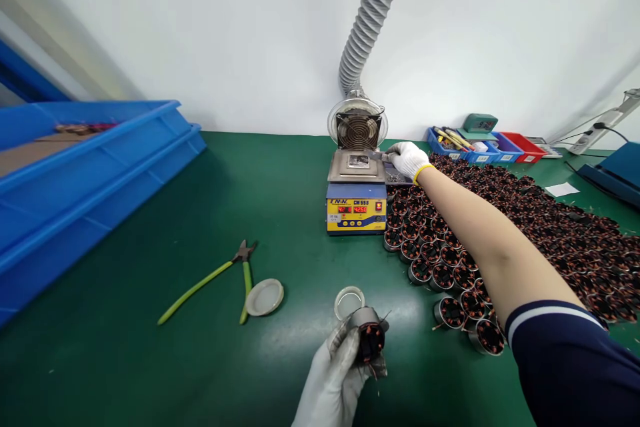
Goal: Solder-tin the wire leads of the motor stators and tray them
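Observation:
My left hand point(333, 373), in a white glove, is closed around a motor stator point(369, 333), a metal ring with a black core and copper windings. The stator is tilted, its wound side turned toward me. Just beyond it on the bench lies a small shallow round dish point(349, 303). My gloved right hand point(407, 159) reaches to the solder pot point(357, 208), fingers closed on a thin flat metal scraper point(376, 155). The scraper's tip is at the right edge of the shiny solder bath point(359, 161). Red digits glow on the pot's yellow front.
Many stators point(540, 227) cover the right of the green bench point(260, 193). Green-handled cutters point(205, 290) and a whitish dish point(265, 297) lie left. Blue crates point(100, 180) stand far left. Behind the pot is a fan point(358, 131) under a grey duct point(373, 13). Small bins point(520, 147) sit back right.

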`<state>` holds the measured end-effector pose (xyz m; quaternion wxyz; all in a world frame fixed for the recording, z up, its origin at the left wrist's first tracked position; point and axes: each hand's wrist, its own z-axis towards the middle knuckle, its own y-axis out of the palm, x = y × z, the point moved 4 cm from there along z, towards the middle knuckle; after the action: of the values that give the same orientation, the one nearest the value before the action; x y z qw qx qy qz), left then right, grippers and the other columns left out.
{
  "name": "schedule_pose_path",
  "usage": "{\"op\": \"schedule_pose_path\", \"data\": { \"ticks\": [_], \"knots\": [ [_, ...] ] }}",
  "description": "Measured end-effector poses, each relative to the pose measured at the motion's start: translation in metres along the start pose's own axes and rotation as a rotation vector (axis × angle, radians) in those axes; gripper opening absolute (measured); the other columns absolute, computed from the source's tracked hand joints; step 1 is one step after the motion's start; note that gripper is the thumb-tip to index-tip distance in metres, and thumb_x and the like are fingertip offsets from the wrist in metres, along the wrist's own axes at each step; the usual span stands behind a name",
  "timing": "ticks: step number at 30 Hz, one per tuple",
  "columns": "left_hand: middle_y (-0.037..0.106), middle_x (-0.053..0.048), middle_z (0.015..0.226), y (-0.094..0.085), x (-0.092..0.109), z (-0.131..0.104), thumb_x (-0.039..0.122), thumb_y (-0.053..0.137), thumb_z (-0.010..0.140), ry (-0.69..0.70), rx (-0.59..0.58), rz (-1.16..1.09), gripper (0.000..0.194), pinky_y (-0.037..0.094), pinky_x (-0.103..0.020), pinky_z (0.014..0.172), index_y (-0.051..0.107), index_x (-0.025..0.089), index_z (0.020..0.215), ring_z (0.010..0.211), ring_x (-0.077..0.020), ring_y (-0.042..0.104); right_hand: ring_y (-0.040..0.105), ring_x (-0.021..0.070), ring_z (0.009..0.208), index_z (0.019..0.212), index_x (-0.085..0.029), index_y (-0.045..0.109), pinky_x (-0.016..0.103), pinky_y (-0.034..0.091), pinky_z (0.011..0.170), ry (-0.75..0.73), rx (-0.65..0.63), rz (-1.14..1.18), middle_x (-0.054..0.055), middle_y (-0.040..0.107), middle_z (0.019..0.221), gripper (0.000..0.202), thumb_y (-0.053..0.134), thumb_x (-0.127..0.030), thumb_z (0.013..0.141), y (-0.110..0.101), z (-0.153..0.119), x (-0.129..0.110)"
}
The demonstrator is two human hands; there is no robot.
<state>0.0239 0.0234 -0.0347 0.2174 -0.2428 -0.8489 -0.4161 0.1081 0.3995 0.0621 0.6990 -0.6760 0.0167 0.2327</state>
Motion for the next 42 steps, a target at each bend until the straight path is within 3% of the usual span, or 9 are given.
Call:
{"op": "schedule_pose_path", "data": {
  "ticks": [8,17,24,35,42],
  "knots": [
    [0.073,-0.012,0.097,0.0,0.003,-0.002,0.043,0.084,0.069,-0.001,0.01,-0.015,0.044,0.052,-0.028,0.06,0.076,0.016,0.103,0.08,-0.0232,0.068,0.066,0.0212,0.11,0.117,-0.028,0.073,0.031,0.049,0.098,-0.082,-0.015,0.004,0.001,0.072,0.12,0.034,0.058,-0.035,0.087,0.009,0.009,-0.019],
    [0.074,-0.012,0.084,-0.007,-0.005,0.01,0.04,0.087,0.066,-0.03,-0.115,-0.04,0.043,0.053,-0.029,0.054,0.078,0.014,0.099,0.054,-0.016,0.061,0.068,0.0195,0.103,0.119,-0.024,0.072,0.028,0.051,0.093,-0.059,-0.029,0.001,0.003,0.074,0.11,0.037,0.055,-0.038,0.089,0.004,0.01,-0.009],
    [0.074,-0.013,0.088,-0.011,-0.004,0.01,0.04,0.083,0.071,0.011,-0.094,-0.042,0.042,0.051,-0.028,0.055,0.077,0.015,0.105,0.058,-0.0166,0.061,0.067,0.0195,0.106,0.12,-0.03,0.071,0.03,0.05,0.097,-0.075,-0.012,-0.008,0.0,0.072,0.117,0.036,0.057,-0.035,0.087,0.014,0.022,-0.02],
    [0.073,-0.012,0.087,-0.005,-0.003,0.007,0.045,0.087,0.065,-0.003,-0.078,-0.005,0.047,0.049,-0.027,0.054,0.078,0.014,0.099,0.057,-0.0139,0.058,0.067,0.0192,0.109,0.115,-0.029,0.073,0.028,0.05,0.096,-0.168,-0.039,-0.028,-0.001,0.073,0.115,0.032,0.058,-0.032,0.087,0.007,0.005,-0.014],
    [0.072,-0.013,0.096,0.001,0.002,-0.002,0.049,0.087,0.064,-0.019,-0.039,0.006,0.049,0.05,-0.026,0.062,0.077,0.015,0.098,0.083,-0.0213,0.064,0.066,0.0205,0.111,0.119,-0.029,0.071,0.03,0.05,0.097,-0.183,0.019,0.0,0.0,0.073,0.116,0.035,0.053,-0.035,0.09,0.005,-0.007,-0.02]
  ]
}}
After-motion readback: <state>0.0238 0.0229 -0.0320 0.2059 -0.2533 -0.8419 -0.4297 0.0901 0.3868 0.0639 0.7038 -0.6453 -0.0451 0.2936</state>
